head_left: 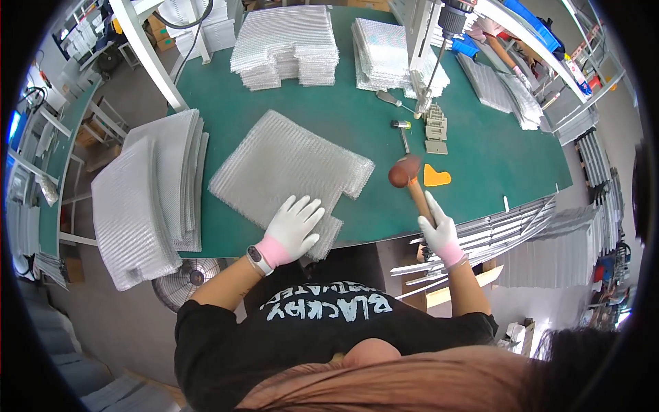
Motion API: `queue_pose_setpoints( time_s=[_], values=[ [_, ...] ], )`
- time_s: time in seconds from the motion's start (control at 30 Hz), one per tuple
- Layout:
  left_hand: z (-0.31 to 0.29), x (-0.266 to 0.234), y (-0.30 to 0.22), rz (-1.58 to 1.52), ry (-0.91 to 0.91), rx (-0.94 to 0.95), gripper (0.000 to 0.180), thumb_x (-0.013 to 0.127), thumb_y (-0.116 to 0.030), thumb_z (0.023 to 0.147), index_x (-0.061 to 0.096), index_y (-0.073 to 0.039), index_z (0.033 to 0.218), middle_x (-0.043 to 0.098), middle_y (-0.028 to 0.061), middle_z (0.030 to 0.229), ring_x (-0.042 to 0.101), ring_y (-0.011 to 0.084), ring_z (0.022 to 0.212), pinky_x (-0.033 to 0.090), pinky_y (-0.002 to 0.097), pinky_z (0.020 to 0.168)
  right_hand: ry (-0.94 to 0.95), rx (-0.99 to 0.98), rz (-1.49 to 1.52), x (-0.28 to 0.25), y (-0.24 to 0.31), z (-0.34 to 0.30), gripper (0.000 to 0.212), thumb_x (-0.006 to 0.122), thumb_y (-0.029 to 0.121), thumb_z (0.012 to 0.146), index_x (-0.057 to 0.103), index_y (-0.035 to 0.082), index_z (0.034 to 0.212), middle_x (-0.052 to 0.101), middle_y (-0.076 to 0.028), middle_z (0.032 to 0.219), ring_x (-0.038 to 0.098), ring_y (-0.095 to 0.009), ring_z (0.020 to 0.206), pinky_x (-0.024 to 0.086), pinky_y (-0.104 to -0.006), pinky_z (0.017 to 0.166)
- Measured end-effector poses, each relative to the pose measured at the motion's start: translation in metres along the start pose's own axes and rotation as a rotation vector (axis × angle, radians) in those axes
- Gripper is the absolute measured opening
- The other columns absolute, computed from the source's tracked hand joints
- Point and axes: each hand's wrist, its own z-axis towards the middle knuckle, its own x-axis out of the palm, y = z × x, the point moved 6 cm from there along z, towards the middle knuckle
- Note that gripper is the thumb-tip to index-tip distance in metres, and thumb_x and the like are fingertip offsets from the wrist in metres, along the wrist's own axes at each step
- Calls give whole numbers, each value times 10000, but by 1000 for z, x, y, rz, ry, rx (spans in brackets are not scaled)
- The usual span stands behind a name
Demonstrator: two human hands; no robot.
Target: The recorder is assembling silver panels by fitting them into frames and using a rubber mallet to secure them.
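A silvery, ridged mesh panel [274, 161] with a notched edge lies flat on the green worktable [329, 113] in front of me. My left hand [292, 228], in a white glove with a pink cuff, rests open on the near part of the panel, fingers spread. To the right of the panel, my right hand [441, 237], gloved the same way, is closed around the wooden handle of a mallet [405, 172]. The mallet's rounded brown head points away from me, apart from the panel. Beside the head lies a yellow flat scraper [436, 176].
Similar panels are stacked at left [147, 192] and at the far side [285, 48]. A small hammer [402, 130], a screwdriver [391, 99] and beige blocks [436, 130] lie beneath a hanging power driver [451, 24]. Metal strips [480, 230] are by the right edge. Another person's arm [504, 55] reaches in far right.
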Motion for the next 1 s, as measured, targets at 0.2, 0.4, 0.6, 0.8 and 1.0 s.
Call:
queue_pose_setpoints(
  time_s=[0.2,0.4,0.6,0.8,1.0],
  values=[
    [50,13,16,32,-159,-149,565,582,-295,905,501,-11,1387,492,187,1445,422,381,1359,296,534,1156,149,-114,-80,6,52,36,633,715,115,862,502,58,1455,684,-223,930,684,-360,794,534,-377,743],
    [78,23,22,84,-160,-178,563,568,-329,937,492,-36,1412,484,160,1471,416,349,1379,281,515,1169,62,-603,-187,30,18,24,619,665,36,854,474,31,1443,664,-191,917,649,-355,720,535,-432,696],
    [73,20,27,116,-121,-226,564,576,-351,939,501,-63,1419,476,132,1495,410,318,1396,272,503,1178,335,-492,-468,38,46,47,581,663,176,883,496,99,1433,664,-181,909,643,-377,744,524,-463,688],
    [72,25,27,72,-167,-202,554,579,-325,930,509,-54,1408,485,151,1476,418,339,1382,276,516,1174,634,-322,-679,60,19,49,597,592,298,963,392,277,1525,679,-163,898,660,-377,768,536,-464,710],
    [77,20,23,62,-170,-192,548,579,-323,929,517,-49,1400,487,153,1475,420,341,1383,275,513,1176,33,-347,-42,35,12,47,577,584,345,966,427,221,1507,659,-151,818,669,-362,739,521,-468,669]
  ],
)
